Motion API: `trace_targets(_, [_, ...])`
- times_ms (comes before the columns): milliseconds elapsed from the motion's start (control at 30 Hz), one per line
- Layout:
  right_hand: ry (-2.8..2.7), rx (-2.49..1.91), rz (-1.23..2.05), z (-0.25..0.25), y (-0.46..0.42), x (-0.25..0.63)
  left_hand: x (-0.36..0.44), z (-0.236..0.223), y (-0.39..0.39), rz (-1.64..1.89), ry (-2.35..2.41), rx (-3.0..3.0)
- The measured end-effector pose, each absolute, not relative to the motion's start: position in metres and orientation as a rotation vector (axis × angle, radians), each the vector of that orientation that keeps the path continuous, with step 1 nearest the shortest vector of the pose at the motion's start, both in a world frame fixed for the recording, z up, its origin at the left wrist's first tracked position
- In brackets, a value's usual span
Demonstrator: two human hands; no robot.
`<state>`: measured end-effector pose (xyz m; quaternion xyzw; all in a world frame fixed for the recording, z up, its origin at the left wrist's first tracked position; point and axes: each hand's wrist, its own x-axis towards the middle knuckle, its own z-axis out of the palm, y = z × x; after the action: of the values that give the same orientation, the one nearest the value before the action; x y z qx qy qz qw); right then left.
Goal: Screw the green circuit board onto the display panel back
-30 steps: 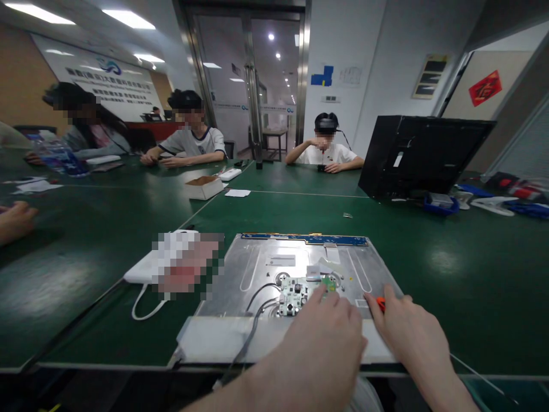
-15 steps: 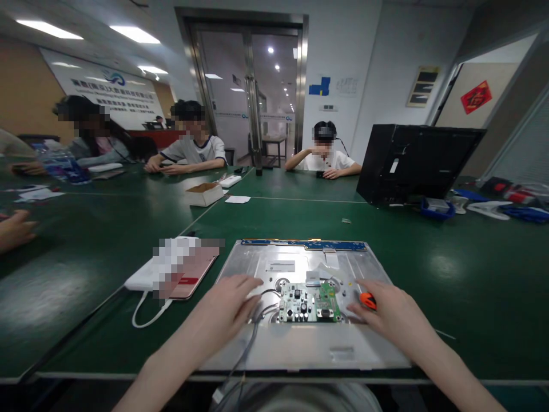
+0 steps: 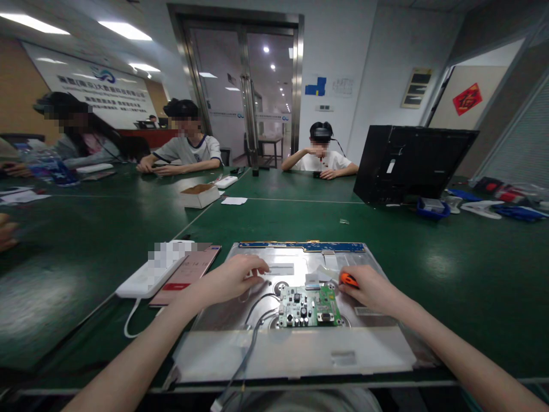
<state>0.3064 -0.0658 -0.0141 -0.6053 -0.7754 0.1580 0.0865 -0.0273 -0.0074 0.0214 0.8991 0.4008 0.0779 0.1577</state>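
A metal-backed display panel [image 3: 300, 355] lies flat on the green table in front of me. A green circuit board [image 3: 309, 305] sits at its middle, with a blue strip board [image 3: 274, 246] along the far edge. Thin dark cables [image 3: 249, 349] run from the board's left side over the near edge. My right hand [image 3: 372, 289] is closed around an orange-handled screwdriver [image 3: 349, 280], just right of the board's upper corner; its shaft is hidden. My left hand [image 3: 240, 278] hovers over the panel's left part, fingers curved, thumb apart, holding nothing visible.
Left of the panel lie a white power strip [image 3: 137, 284] and a pinkish phone [image 3: 175, 286]. A cardboard box [image 3: 199, 196] stands farther back. A black monitor casing [image 3: 412, 163] is at the right, near a blue tray [image 3: 432, 209]. Several people sit around the table [image 3: 450, 309].
My right hand has moved up and left and now grips the orange-handled screwdriver. My left hand has shifted up the panel. The view has turned slightly.
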Motion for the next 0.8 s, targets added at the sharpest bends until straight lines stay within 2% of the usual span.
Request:
trace_targets(200, [-2.351,-1.796,0.445,-0.013,-0.062,0.306,-0.016,0.016,0.001,0.124,1.032,2.551])
trace_targets(500, [-2.427,-1.686,0.444,-0.001,-0.047,0.304,0.0,0.005,0.005,0.23,1.241,2.518])
trace_targets(800, [-2.558,-1.455,0.309,0.009,-0.001,0.226,0.0,0.009,0.008,0.357,1.291,2.529])
